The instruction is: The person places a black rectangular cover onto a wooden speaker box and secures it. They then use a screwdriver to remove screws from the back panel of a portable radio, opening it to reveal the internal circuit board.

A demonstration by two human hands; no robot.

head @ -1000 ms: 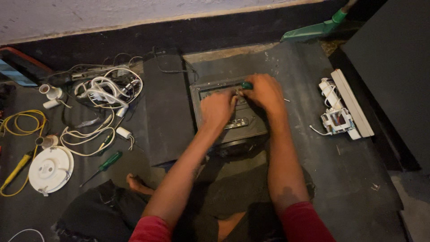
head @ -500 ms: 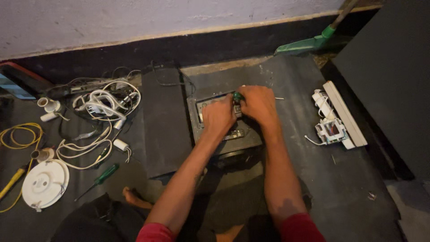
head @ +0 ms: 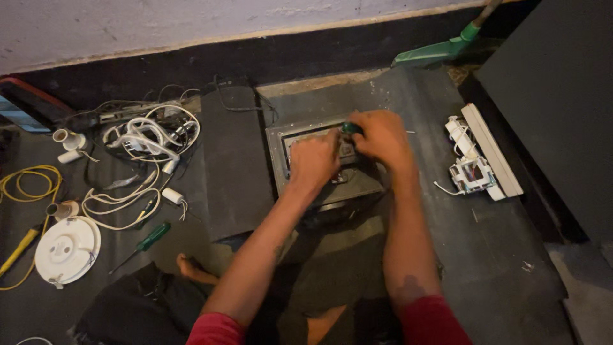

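A dark grey rectangular metal box (head: 279,160) with an open recessed top sits on the floor in front of me. My left hand (head: 314,161) rests on the middle of it, fingers curled down onto the parts inside. My right hand (head: 381,136) is closed around a green-handled screwdriver (head: 349,128), whose handle end shows at the box's far edge. The tool's tip and the box's inner parts are hidden under both hands.
A tangle of white cables (head: 143,137) lies at left, with a second green screwdriver (head: 150,238), a round white fitting (head: 66,250), yellow wire (head: 25,185) and a yellow-handled tool (head: 19,250). A white plastic device (head: 479,160) lies at right. A green broom head (head: 434,54) leans by the wall.
Both hands have drawn closer together over the far part of the box. The view shifted slightly, so the box sits a little higher in frame than before.
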